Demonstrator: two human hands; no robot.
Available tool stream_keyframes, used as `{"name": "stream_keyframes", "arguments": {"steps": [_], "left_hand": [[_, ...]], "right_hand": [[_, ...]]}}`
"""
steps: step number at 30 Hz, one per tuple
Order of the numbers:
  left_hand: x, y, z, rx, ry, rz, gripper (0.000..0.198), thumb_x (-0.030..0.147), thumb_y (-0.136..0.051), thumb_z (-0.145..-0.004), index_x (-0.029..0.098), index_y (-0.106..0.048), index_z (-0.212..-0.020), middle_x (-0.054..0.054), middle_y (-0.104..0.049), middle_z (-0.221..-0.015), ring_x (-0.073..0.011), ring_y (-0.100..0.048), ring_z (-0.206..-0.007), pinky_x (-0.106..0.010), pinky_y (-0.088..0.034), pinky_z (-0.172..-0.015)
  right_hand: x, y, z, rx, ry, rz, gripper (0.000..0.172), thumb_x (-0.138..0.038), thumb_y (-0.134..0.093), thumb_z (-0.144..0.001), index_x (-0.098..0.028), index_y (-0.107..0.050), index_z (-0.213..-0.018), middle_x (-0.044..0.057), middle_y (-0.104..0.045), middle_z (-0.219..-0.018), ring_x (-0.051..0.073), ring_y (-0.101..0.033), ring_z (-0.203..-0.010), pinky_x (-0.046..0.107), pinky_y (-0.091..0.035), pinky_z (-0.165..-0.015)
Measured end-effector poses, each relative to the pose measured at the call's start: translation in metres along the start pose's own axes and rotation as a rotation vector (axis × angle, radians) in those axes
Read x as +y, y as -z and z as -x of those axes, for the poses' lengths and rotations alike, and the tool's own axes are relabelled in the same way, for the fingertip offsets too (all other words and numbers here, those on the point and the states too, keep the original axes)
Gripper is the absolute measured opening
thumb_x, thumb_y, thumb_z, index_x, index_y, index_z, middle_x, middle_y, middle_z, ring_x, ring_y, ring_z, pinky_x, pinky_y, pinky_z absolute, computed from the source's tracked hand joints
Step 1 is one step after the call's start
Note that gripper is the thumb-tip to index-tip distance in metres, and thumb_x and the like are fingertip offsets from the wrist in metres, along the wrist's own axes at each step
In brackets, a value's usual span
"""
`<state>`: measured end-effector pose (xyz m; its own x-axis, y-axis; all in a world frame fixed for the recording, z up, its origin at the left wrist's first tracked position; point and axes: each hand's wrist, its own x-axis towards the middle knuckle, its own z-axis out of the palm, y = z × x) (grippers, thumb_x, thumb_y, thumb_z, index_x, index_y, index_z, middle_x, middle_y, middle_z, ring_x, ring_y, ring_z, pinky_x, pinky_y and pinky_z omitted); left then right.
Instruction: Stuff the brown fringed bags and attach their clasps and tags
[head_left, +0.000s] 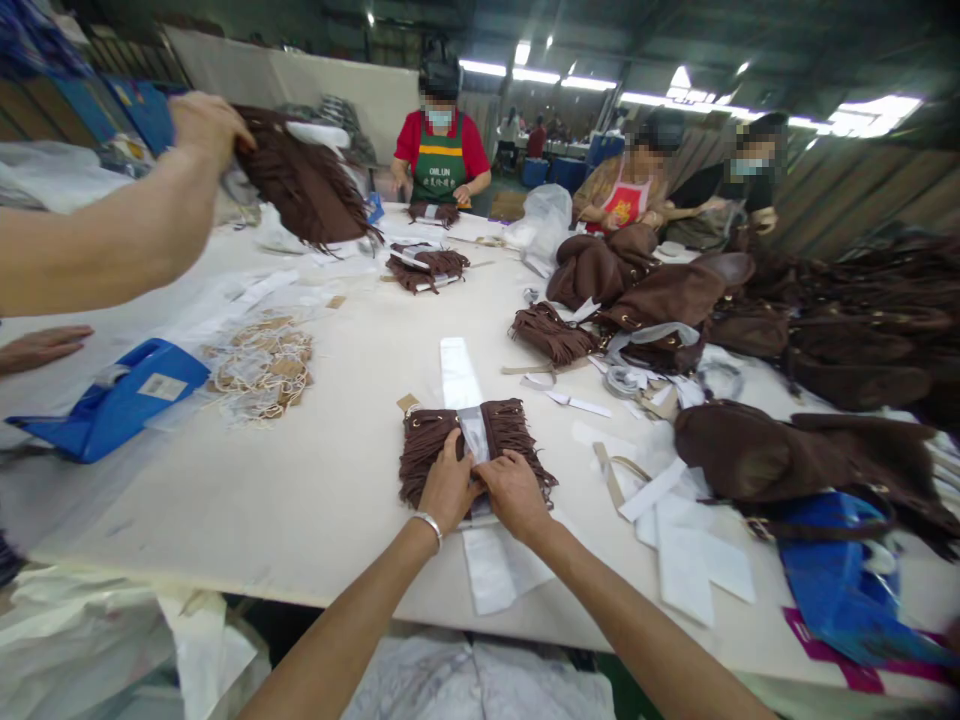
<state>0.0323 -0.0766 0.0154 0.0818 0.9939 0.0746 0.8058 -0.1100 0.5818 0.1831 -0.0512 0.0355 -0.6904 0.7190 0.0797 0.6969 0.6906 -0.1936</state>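
A dark brown fringed bag (514,425) lies flat on the table in front of me, a white plastic strip (459,375) running across its middle. The strip sticks out beyond the far side of the bag and also toward me. My left hand (450,487), with a bracelet at the wrist, pinches the strip over the bag's centre. My right hand (514,490) meets it there, fingers closed on the same strip. The fingertips partly hide the pinched spot. A small brown tag (407,402) lies at the bag's far left corner.
Blue tape dispensers (112,400) stand left and right. Stringed tags (262,365) lie in a pile at left. Brown bags (750,450) and white paper pieces (690,565) crowd the right. A co-worker's arm (112,230) lifts a fringed bag (307,185) at left; other people work across the table.
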Motion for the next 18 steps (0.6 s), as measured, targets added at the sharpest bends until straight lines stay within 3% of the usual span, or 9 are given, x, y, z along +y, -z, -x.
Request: {"name": "stream_keyframes", "arguments": {"steps": [6, 10, 12, 16, 18], "left_hand": [[0.000, -0.006, 0.001, 0.102, 0.020, -0.006, 0.037, 0.022, -0.065, -0.079, 0.016, -0.049, -0.112, -0.018, -0.023, -0.148, -0.0275, -0.054, -0.120, -0.039, -0.047, -0.098], [0.003, -0.007, 0.002, 0.150, 0.023, -0.038, 0.052, 0.025, -0.062, -0.081, 0.016, -0.038, -0.126, -0.017, -0.029, -0.142, -0.0274, -0.049, -0.125, -0.041, -0.048, -0.096], [0.005, -0.004, 0.003, 0.149, -0.001, -0.053, 0.045, 0.027, -0.059, -0.083, 0.019, -0.042, -0.124, -0.014, -0.034, -0.139, -0.0269, -0.051, -0.123, -0.042, -0.048, -0.095], [0.011, -0.001, 0.009, 0.091, -0.113, -0.060, 0.013, 0.026, -0.054, -0.086, 0.020, -0.057, -0.097, -0.011, -0.044, -0.128, -0.0264, -0.059, -0.107, -0.042, -0.050, -0.090], [0.007, -0.004, 0.012, 0.084, -0.165, -0.115, 0.014, 0.027, -0.048, -0.088, 0.021, -0.059, -0.096, -0.010, -0.046, -0.125, -0.0245, -0.060, -0.103, -0.040, -0.050, -0.090]], "right_hand": [[0.000, 0.004, 0.006, -0.017, 0.038, 0.013, 0.028, -0.009, -0.047, -0.085, -0.014, -0.057, -0.111, 0.008, -0.068, -0.086, 0.021, -0.059, -0.090, 0.036, -0.034, -0.094], [0.003, 0.006, 0.010, -0.003, 0.071, -0.003, 0.032, -0.009, -0.046, -0.084, -0.012, -0.053, -0.115, 0.009, -0.067, -0.088, 0.021, -0.059, -0.091, 0.033, -0.037, -0.088], [0.004, 0.007, 0.012, 0.004, 0.085, -0.008, 0.030, -0.009, -0.046, -0.084, -0.012, -0.053, -0.113, 0.009, -0.067, -0.089, 0.021, -0.060, -0.092, 0.033, -0.038, -0.088], [0.003, 0.010, 0.017, 0.020, 0.059, 0.028, 0.024, -0.012, -0.049, -0.085, -0.013, -0.054, -0.109, 0.008, -0.068, -0.091, 0.019, -0.061, -0.090, 0.030, -0.038, -0.088], [0.003, 0.008, 0.020, 0.034, 0.061, 0.043, 0.020, -0.017, -0.052, -0.085, -0.014, -0.056, -0.105, 0.006, -0.069, -0.087, 0.018, -0.063, -0.084, 0.029, -0.040, -0.084]]}}
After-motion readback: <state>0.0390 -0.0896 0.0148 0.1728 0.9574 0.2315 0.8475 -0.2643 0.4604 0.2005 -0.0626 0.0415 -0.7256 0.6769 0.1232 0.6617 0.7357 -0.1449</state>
